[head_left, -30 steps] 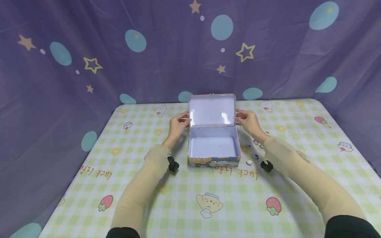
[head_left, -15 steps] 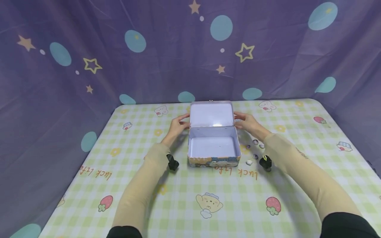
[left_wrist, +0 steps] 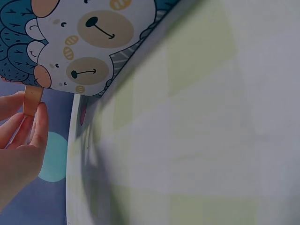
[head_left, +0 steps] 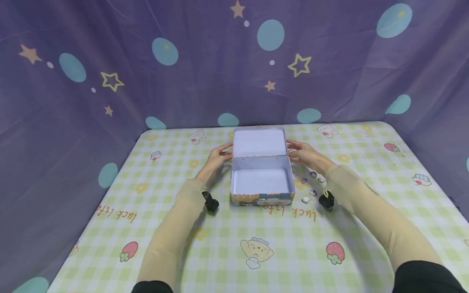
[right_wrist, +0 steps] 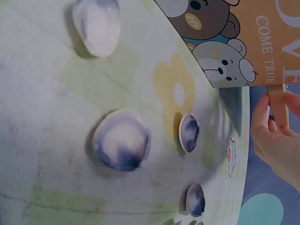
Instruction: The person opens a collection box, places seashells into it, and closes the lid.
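Observation:
An empty-looking tin box (head_left: 262,199) with its lid (head_left: 259,142) leaned back stands mid-table in the head view. The left hand (head_left: 216,160) pinches the lid's left edge; in the left wrist view that hand (left_wrist: 26,143) has thumb and fingers on the orange lid rim (left_wrist: 33,100), beside the bear-printed box side (left_wrist: 89,42). At the lid's right edge is the right hand (head_left: 307,155). In the right wrist view the right hand (right_wrist: 281,136) pinches the orange rim (right_wrist: 278,105) between thumb and fingers, below the box side (right_wrist: 267,42) with bears and lettering.
Several small shells lie right of the box, among them a white one (head_left: 305,200) near its front corner and a purple-white one (right_wrist: 123,140). A checked cloth (head_left: 154,244) covers the table; a purple patterned curtain (head_left: 205,81) hangs behind it.
The lid has tilted farther back and down, away from the person, with both hands lowering slightly along with it. The box body has stayed in place.

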Demonstrator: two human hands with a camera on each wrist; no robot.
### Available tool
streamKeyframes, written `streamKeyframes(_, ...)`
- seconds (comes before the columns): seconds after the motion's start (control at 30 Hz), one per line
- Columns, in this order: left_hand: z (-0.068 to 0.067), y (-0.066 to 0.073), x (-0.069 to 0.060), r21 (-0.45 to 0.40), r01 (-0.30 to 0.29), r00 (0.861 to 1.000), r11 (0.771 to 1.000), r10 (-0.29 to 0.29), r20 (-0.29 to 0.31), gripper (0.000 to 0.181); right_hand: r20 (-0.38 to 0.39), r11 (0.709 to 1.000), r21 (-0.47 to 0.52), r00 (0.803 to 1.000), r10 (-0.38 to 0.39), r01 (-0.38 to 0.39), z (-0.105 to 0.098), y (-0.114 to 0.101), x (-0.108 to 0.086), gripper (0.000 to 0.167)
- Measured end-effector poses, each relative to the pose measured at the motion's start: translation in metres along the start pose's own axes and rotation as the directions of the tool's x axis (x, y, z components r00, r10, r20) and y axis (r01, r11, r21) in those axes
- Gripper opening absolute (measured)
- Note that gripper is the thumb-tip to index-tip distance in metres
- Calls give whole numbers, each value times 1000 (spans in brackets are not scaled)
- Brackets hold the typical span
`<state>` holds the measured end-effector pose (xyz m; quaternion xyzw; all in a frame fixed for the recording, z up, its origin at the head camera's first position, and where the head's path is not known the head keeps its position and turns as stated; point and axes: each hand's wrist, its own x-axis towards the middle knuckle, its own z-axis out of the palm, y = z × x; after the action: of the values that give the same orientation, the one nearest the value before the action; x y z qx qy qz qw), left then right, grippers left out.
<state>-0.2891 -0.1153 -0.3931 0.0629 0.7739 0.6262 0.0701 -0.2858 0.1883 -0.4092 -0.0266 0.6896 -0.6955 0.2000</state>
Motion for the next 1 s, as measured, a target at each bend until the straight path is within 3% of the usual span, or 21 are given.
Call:
streamKeyframes(0.23,-2,-18,12,-19,-7,1000,1000,7,-7,46,0,1000,-4,1000,-18,18,-2,0,-4,64)
streamKeyframes(0.4,-2,-18,8,28,-44,998,999,45,-34,41,-5,999,-10,999,-46,46,-3,-3,-10,61)
streamKeyframes(0.53,-2,-12,-2,83,-84,994,993,89,-62,36,-52,990,-114,994,-95,89,-4,-6,-18,53)
streamKeyframes(0.67,-2,-2,-17,106,-99,992,989,107,-64,35,-73,951,-268,981,-180,154,-4,-11,-30,47)
streamKeyframes(1.0,0,9,-51,132,-124,992,983,122,25,36,-74,857,-452,947,-313,248,-15,-15,-64,41)
